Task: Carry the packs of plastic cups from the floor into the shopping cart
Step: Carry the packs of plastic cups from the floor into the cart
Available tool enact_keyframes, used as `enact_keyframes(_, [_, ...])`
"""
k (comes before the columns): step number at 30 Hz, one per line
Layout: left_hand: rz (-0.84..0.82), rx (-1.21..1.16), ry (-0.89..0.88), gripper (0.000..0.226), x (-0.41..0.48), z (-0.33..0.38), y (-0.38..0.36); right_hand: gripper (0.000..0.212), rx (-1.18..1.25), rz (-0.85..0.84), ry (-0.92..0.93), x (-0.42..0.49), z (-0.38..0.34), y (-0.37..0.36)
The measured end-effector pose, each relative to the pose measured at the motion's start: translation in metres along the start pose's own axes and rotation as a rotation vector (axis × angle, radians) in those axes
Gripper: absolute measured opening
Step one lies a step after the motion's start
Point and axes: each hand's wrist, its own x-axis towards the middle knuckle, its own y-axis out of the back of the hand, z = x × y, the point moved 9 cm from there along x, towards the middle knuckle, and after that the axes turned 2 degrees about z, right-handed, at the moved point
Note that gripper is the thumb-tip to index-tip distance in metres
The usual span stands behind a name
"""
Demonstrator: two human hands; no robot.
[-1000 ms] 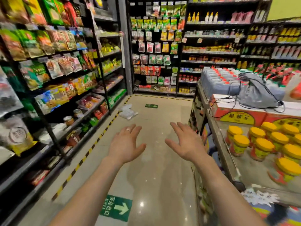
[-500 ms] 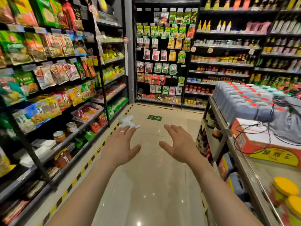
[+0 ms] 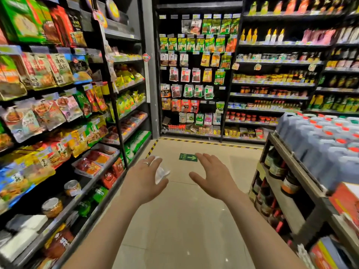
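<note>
where the left shelving (image 3: 64, 117) stands, its tiers hold snack packets, with jars (image 3: 52, 207) lower down; the right rack (image 3: 291, 171) carries red-capped jugs (image 3: 326, 144) on top and more jars beneath. pack of plastic cups (image 3: 162, 172): whitish, crinkled wrap, lying on the floor (image 3: 184, 220) near the shelving's foot, partly hidden behind the left hand (image 3: 143, 179). left hand and right hand (image 3: 211, 177) both reach forward, fingers spread and nearly straight, holding nothing, touching nothing
</note>
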Motion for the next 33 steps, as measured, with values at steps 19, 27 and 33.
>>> enact_keyframes(19, [-0.053, 0.062, 0.144, 0.073, 0.407, -0.148, -0.161, 0.072, 0.055, -0.085, 0.102, 0.458, 0.111, -0.157])
enact_keyframes(27, [-0.086, 0.035, 0.26, 0.074, 0.535, -0.223, -0.227, 0.073, 0.044, -0.168, 0.18, 0.616, 0.126, -0.234])
enact_keyframes(33, [-0.096, 0.002, 0.289, 0.074, 0.634, -0.307, -0.291, 0.073, 0.028, -0.221, 0.2, 0.741, 0.128, -0.314])
